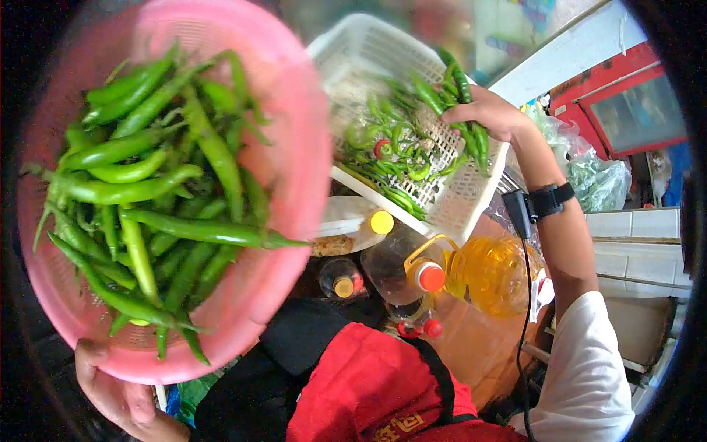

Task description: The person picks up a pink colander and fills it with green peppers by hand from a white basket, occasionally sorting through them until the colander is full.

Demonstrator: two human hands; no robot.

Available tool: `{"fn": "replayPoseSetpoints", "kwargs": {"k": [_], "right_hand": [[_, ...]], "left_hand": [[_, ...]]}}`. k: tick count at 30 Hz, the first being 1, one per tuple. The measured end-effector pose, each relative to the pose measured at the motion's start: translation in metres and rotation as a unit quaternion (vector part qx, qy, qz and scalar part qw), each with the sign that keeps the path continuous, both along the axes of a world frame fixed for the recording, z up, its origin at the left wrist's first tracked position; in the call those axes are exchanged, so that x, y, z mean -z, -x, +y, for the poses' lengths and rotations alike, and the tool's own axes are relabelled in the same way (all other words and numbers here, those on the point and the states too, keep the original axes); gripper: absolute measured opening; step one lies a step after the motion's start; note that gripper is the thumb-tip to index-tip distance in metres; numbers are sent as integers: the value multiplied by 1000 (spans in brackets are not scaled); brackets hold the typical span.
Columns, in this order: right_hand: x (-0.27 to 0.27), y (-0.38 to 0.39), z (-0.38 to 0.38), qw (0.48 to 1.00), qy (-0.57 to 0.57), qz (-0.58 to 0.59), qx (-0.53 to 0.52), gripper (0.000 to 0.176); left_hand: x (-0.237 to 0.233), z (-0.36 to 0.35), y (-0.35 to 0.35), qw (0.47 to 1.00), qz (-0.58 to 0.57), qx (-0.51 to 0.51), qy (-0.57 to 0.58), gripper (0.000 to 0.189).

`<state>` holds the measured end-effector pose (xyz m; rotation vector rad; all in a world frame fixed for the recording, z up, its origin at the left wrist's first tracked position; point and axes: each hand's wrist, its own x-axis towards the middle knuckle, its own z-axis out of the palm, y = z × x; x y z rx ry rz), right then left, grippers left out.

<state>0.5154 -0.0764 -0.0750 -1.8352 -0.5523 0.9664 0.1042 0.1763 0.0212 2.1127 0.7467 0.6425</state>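
Note:
A pink plastic basket (294, 158) full of long green peppers (166, 191) is tilted up at the left, and my left hand (121, 394) grips its lower rim. My right hand (490, 114) is closed around several green peppers (475, 144) over the right side of a white plastic basket (471, 202). Inside the white basket lie smaller, curled green peppers (398, 151) and a red one (383, 149). A black device is strapped to my right wrist.
Below the white basket stand a large bottle of yellow oil (497, 276), a dark bottle with a red cap (430, 277) and a smaller dark bottle (341, 280). Bagged greens (589, 173) and a red cabinet (615, 107) are at the right.

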Motion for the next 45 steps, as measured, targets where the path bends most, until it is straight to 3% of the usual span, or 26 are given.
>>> {"fn": "replayPoseSetpoints", "kwargs": {"k": [3,5,6,7,9,12,14,16,17,19,21,23,24,25,26,27,29,31,33,35,36,37,39,41,42,45], "right_hand": [[-2,-10,-5,997,65,-48,-18,54],[-9,-9,-6,1000,21,1,-8,56],[-20,0,-2,999,-36,10,13,55],[-32,10,6,995,-96,22,30,53],[-60,30,21,987,-158,31,7,51],[-101,70,55,969,-244,20,-28,47],[-130,97,81,962,-243,-44,-121,59],[-137,114,104,943,-153,-257,-145,59],[-132,121,117,942,-160,-256,-143,59],[-113,130,141,841,-234,-465,-151,40],[-122,136,145,876,-200,-397,-186,43],[-122,134,144,829,-278,-478,-82,38],[-126,124,134,642,-284,-699,-134,32],[-132,118,130,642,-285,-699,-136,32],[-138,114,127,784,-350,-505,-84,26],[-140,110,123,876,-392,-278,-27,23],[-131,98,111,884,-387,-259,48,14],[-94,51,92,909,-307,-273,69,32],[-52,28,74,938,-188,-283,66,24],[10,10,48,925,-66,-373,-17,24],[32,7,32,930,21,-356,-83,26],[51,7,18,927,103,-330,-148,28],[82,10,-2,845,319,-298,-308,33],[128,17,-24,783,416,-295,-357,35],[129,26,-28,785,418,-292,-352,35],[131,53,-26,761,482,-245,-359,35]], "left_hand": [[17,0,7,998,-46,33,20,44],[21,11,16,991,2,107,79,36],[10,6,-9,891,-94,-71,439,57],[4,-4,-34,799,-179,-17,574,53],[16,4,-25,795,-162,-88,578,55],[23,5,-35,781,-151,-70,602,54],[19,-1,-48,749,-155,-41,643,54],[20,-4,-51,735,-158,-37,658,55],[23,-4,-50,734,-165,-34,658,54],[26,-1,-48,731,-178,-26,658,54],[23,0,-47,732,-183,-20,656,53],[21,0,-44,733,-175,-8,657,56],[27,8,-36,742,-159,-26,650,57],[28,9,-33,742,-160,-27,651,57],[25,8,-34,740,-178,-30,648,56],[23,9,-34,738,-196,-34,644,56],[24,16,-22,750,-199,-45,629,52],[17,19,-10,782,-229,-79,574,48],[16,35,25,835,-211,-142,489,53],[25,66,77,977,-85,24,193,56],[9,65,69,917,-209,-75,331,56],[-9,66,63,815,-314,-178,454,56],[-7,138,137,785,-262,68,557,49],[-9,112,92,758,-324,162,543,55],[-10,109,89,862,-272,32,427,60],[-5,124,96,854,-313,6,416,51]]}}
